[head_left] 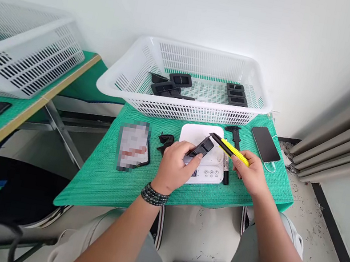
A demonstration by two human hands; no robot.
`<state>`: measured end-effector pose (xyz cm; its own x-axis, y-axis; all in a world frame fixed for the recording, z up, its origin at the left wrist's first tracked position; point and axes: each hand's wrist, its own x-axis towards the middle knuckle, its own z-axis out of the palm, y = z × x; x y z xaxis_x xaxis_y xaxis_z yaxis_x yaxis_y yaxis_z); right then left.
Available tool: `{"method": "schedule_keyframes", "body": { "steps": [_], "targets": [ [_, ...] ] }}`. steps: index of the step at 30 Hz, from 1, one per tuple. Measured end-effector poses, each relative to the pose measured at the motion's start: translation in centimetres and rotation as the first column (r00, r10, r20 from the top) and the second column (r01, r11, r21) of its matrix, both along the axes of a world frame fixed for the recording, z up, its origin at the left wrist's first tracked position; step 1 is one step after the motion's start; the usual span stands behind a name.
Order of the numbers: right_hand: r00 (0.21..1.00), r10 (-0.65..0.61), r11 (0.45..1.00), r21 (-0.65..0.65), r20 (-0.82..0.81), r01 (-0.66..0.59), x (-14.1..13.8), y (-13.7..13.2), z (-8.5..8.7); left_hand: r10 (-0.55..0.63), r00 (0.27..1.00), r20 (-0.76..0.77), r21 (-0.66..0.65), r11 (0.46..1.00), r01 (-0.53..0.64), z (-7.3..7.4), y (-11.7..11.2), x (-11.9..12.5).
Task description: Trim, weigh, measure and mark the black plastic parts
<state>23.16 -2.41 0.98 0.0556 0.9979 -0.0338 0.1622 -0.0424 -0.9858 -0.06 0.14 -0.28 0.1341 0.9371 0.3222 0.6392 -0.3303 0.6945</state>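
Note:
My left hand (pixel 180 161) grips a small black rectangular plastic part (pixel 203 147) with a recess in it, over the white digital scale (pixel 192 130). In my right hand (pixel 251 169) is a yellow and black utility knife (pixel 231 149), its tip pointing left at the upper edge of the part. Whether the blade touches the part I cannot tell. Beneath the knife and right hand, a black-and-white marker (pixel 225 176) lies along the scale's right side. A black caliper (pixel 235 135) rests just beyond the knife. Left of my left hand sits a dark crumpled-looking piece (pixel 165 142).
A white plastic basket (pixel 186 105) holding several black parts (pixel 181 79) stands along the wall. A phone (pixel 265 144) with a white cable lies at right, a blurred-out flat item (pixel 133 146) at left. The neighbouring table (pixel 66 73) carries another basket (pixel 37 66).

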Motion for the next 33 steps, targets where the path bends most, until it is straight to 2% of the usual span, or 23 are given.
{"method": "schedule_keyframes", "body": {
  "steps": [3, 9, 14, 29, 33],
  "targets": [
    [1.0, 0.023, 1.0, -0.02, -0.008, -0.023, -0.09, -0.1, -0.1, -0.001, 1.0, 0.001, -0.003, 1.0, 0.001, 0.04, -0.03, 0.03],
    [1.0, -0.027, 1.0, -0.017, -0.014, 0.026, 0.12, -0.02, -0.05, -0.007, 1.0, -0.008, -0.002, 1.0, 0.007, 0.09, -0.01, 0.0],
    [1.0, 0.018, 0.999, -0.028, -0.023, -0.018, 0.1, -0.04, 0.22, -0.005, 1.0, -0.014, -0.006, 1.0, 0.004, 0.05, -0.01, -0.04],
    [1.0, -0.018, 1.0, -0.02, -0.018, 0.018, 0.12, 0.15, 0.0, -0.007, 1.0, -0.005, -0.005, 1.0, 0.007, 0.01, -0.06, 0.02],
    [1.0, 0.015, 1.0, -0.022, -0.019, -0.016, 0.02, 0.14, 0.0, -0.009, 1.0, -0.008, -0.001, 1.0, 0.009, -0.01, -0.06, -0.01]
  ]
}}
